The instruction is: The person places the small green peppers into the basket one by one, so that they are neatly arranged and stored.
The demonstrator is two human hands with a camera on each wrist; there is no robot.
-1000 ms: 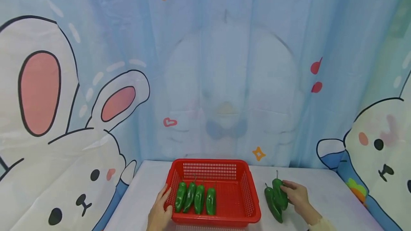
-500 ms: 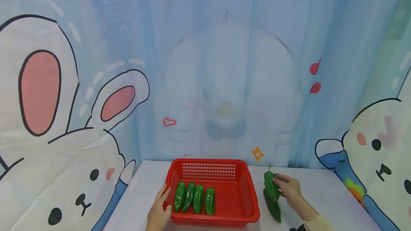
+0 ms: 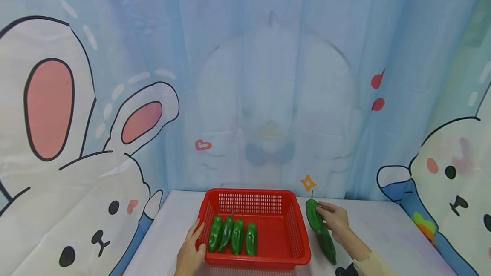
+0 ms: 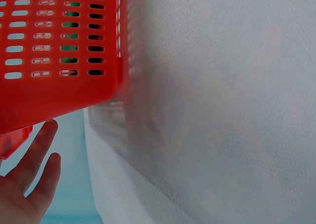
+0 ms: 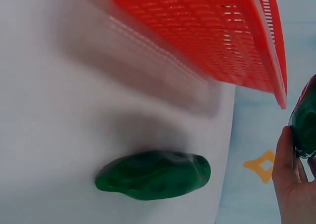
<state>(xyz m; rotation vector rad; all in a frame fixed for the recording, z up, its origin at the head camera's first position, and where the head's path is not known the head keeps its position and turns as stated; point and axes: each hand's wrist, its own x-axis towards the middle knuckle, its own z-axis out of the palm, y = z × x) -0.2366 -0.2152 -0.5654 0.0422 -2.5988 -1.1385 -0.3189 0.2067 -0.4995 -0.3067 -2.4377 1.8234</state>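
My right hand (image 3: 335, 219) pinches a glossy green chili pepper (image 3: 313, 215) just right of the red plastic basket (image 3: 261, 260). The pepper's stem points up and away. In the right wrist view the held pepper (image 5: 306, 120) is cut off at the frame's edge. Another green pepper (image 5: 155, 177) lies on the white table beside the basket; the head view shows its upper end hidden behind the held one. My left hand (image 3: 189, 254) touches the basket's left side, its extended fingers (image 4: 40, 147) right at the rim in the left wrist view.
Several green peppers (image 3: 237, 237) lie side by side in the basket's left half, stems toward the back. A light blue curtain (image 3: 238, 76) with cartoon rabbits hangs behind the table (image 3: 376, 225). Something dark (image 3: 347, 270) shows at my right wrist.
My right hand has lifted one of the two table peppers and carried it left toward the basket's right side. The other table pepper stays down. My left hand keeps its place at the basket.
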